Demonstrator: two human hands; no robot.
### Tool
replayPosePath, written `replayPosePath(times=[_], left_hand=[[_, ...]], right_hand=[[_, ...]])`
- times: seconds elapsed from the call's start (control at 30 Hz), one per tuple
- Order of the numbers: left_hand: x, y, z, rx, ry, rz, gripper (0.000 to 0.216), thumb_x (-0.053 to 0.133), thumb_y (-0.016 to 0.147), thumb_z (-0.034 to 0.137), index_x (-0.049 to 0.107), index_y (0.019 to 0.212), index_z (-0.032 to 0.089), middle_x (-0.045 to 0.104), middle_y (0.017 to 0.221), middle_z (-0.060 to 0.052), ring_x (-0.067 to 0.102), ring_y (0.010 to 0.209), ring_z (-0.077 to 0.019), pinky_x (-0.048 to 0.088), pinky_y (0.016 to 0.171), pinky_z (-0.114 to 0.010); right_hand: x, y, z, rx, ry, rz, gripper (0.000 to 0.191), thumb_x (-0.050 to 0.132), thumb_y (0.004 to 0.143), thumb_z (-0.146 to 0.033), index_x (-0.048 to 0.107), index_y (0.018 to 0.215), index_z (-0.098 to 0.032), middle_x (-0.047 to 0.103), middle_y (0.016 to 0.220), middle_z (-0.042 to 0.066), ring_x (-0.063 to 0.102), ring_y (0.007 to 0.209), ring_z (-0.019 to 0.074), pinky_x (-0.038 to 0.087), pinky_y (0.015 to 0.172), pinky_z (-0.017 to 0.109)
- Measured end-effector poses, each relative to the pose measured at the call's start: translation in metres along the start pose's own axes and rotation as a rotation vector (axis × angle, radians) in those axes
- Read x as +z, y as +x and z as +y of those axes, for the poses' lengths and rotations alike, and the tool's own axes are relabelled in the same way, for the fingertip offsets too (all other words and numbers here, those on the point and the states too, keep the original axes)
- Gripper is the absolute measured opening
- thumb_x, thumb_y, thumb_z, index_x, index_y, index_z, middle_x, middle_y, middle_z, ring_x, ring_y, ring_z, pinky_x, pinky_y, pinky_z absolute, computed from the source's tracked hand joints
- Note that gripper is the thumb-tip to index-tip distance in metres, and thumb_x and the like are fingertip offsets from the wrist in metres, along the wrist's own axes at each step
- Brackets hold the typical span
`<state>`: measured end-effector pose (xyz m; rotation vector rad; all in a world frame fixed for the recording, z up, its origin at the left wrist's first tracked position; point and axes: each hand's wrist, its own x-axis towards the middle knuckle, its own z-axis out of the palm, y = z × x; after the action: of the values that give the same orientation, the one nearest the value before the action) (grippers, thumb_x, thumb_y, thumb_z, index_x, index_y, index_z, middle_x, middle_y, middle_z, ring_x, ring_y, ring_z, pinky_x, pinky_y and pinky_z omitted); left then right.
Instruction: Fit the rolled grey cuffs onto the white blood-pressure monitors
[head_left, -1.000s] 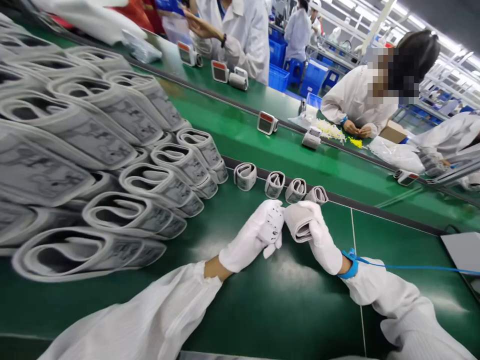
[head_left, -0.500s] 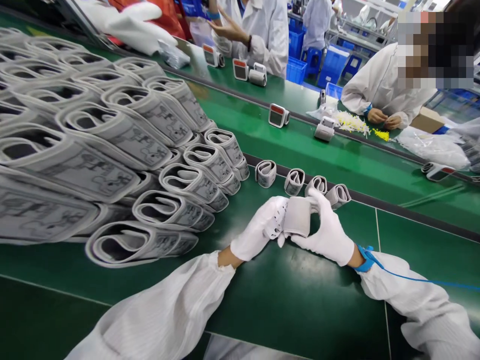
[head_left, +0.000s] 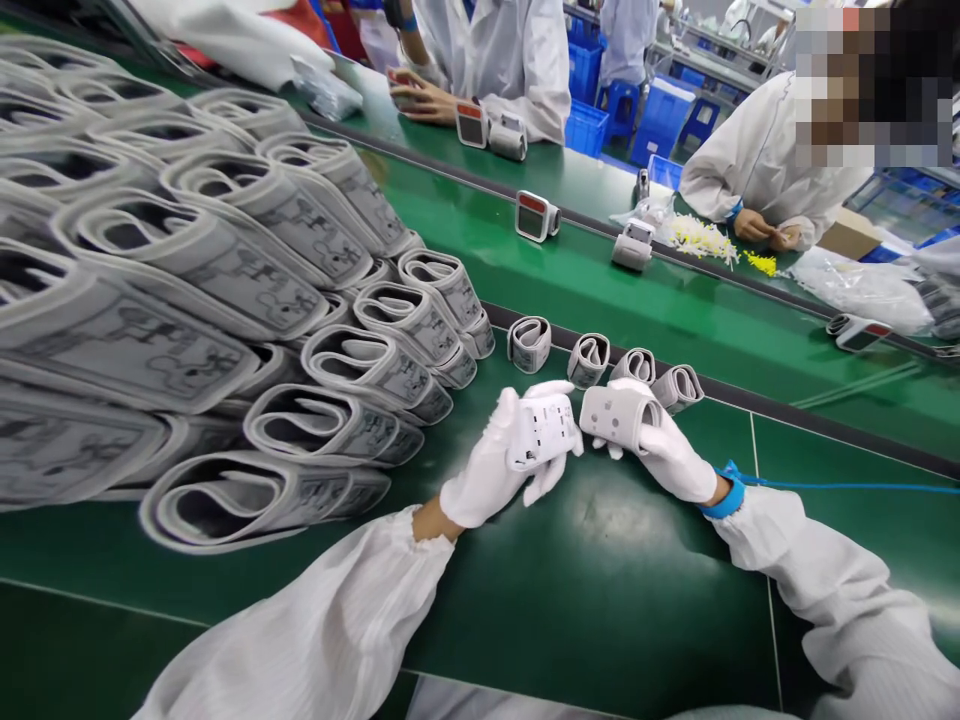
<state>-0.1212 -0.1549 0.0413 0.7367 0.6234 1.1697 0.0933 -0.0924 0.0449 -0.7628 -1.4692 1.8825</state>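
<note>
A: What's in hand at this moment?

B: A white plastic monitor housing (head_left: 541, 432) sits in the left grip (head_left: 487, 465), the gloved fingers curled around it. A small grey wrist cuff (head_left: 619, 418), with a pale face showing two round holes, is in the right grip (head_left: 673, 455). Both grips are closed on their pieces, neither wide nor empty.

A: Are the two pieces touching?

B: No, there's a narrow gap between them, with the housing left of the cuff. They're low over the green desk (head_left: 592, 570), though I can't tell whether they rest on it.

A: Which step would you call this?

B: My read is a matching step, with housing and cuff brought face to face. The next move seems to call for lining the two up while both grips hold steady.

A: What's around the grips?

B: A row of small rolled cuffs (head_left: 588, 360) lies just beyond the right grip, beside a dark rail (head_left: 757, 410). Large rolled cuffs (head_left: 322, 420) are stacked left of the left grip. A blue wrist strap (head_left: 724, 497) circles the right wrist, its cord running off to the right.
</note>
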Motion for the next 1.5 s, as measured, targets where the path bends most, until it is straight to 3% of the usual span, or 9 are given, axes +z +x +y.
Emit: replayPosePath(times=[0.2,0.3,0.43,0.87,1.1,1.23,1.3,1.37,1.5], left_hand=[[0.003,0.001,-0.009,-0.115,-0.037,0.058,0.083,0.033,0.091,0.080,0.043,0.139,0.014,0.070,0.076,-0.008,0.051,0.033,-0.0152,0.028,0.026,-0.021],[0.000,0.000,-0.017,-0.098,0.065,0.086,0.081,0.030,0.092,0.079,0.046,0.136,0.013,0.067,0.065,-0.005,0.047,0.031,-0.0142,0.028,0.027,-0.021],[-0.002,-0.006,-0.025,-0.081,0.258,0.073,0.079,0.021,0.097,0.075,0.049,0.135,0.012,0.056,0.046,0.001,0.039,0.029,-0.0106,0.030,0.036,-0.020],[0.008,-0.011,-0.027,-0.141,0.380,0.129,0.091,0.030,0.087,0.088,0.044,0.135,0.012,0.055,0.048,0.004,0.040,0.034,-0.0104,0.030,0.040,-0.021],[0.009,-0.013,-0.035,-0.112,0.270,0.163,0.074,0.043,0.091,0.078,0.046,0.133,0.017,0.055,0.051,0.005,0.047,0.038,-0.0106,0.038,0.041,-0.020],[0.015,-0.012,-0.037,-0.062,0.266,0.235,0.072,0.052,0.092,0.070,0.036,0.144,0.022,0.064,0.082,-0.001,0.055,0.054,-0.0128,0.046,0.047,-0.023],[0.015,-0.011,-0.038,-0.069,0.317,0.264,0.073,0.055,0.093,0.065,0.032,0.150,0.024,0.065,0.114,-0.010,0.064,0.077,-0.0171,0.054,0.060,-0.027],[0.014,-0.011,-0.040,-0.046,0.379,0.252,0.080,0.061,0.092,0.059,0.028,0.156,0.025,0.053,0.143,-0.015,0.064,0.109,-0.0243,0.056,0.082,-0.033],[0.013,-0.012,-0.041,0.027,0.553,0.136,0.112,0.077,0.081,0.037,0.004,0.164,0.026,0.047,0.154,-0.014,0.052,0.135,-0.0312,0.046,0.109,-0.041]], right_hand=[[0.000,0.000,0.016,-0.315,-0.292,0.073,0.080,0.088,0.069,-0.054,0.036,0.124,-0.029,0.058,0.127,0.009,0.066,0.108,0.0255,0.059,0.089,0.041],[0.005,-0.002,0.022,-0.322,-0.384,0.081,0.090,0.086,0.072,-0.051,0.032,0.140,-0.027,0.054,0.135,0.014,0.066,0.115,0.0267,0.058,0.097,0.043],[0.006,-0.003,0.024,-0.386,-0.586,0.095,0.087,0.088,0.072,-0.039,0.044,0.144,-0.022,0.053,0.141,0.014,0.059,0.130,0.0295,0.051,0.111,0.043],[0.006,-0.007,0.019,-0.527,-0.941,0.147,0.073,0.085,0.070,-0.032,0.056,0.137,-0.022,0.065,0.134,0.010,0.064,0.123,0.0288,0.052,0.110,0.044],[0.012,-0.012,0.022,-0.538,-0.994,0.112,0.073,0.083,0.074,-0.035,0.056,0.141,-0.026,0.062,0.136,0.011,0.063,0.124,0.0289,0.054,0.107,0.040],[0.018,-0.015,0.029,-0.538,-0.992,0.166,0.075,0.084,0.072,-0.033,0.056,0.141,-0.025,0.059,0.133,0.012,0.064,0.122,0.0292,0.057,0.101,0.036],[0.018,-0.015,0.033,-0.541,-0.983,0.183,0.073,0.083,0.073,-0.031,0.056,0.140,-0.024,0.058,0.132,0.013,0.064,0.120,0.0285,0.057,0.100,0.035],[0.017,-0.015,0.036,-0.560,-0.971,0.184,0.072,0.082,0.074,-0.030,0.055,0.141,-0.024,0.057,0.132,0.013,0.065,0.120,0.0282,0.057,0.100,0.035],[0.013,-0.015,0.041,-0.523,-0.920,0.230,0.077,0.084,0.072,-0.035,0.054,0.142,-0.023,0.058,0.135,0.015,0.065,0.122,0.0314,0.057,0.102,0.038]])
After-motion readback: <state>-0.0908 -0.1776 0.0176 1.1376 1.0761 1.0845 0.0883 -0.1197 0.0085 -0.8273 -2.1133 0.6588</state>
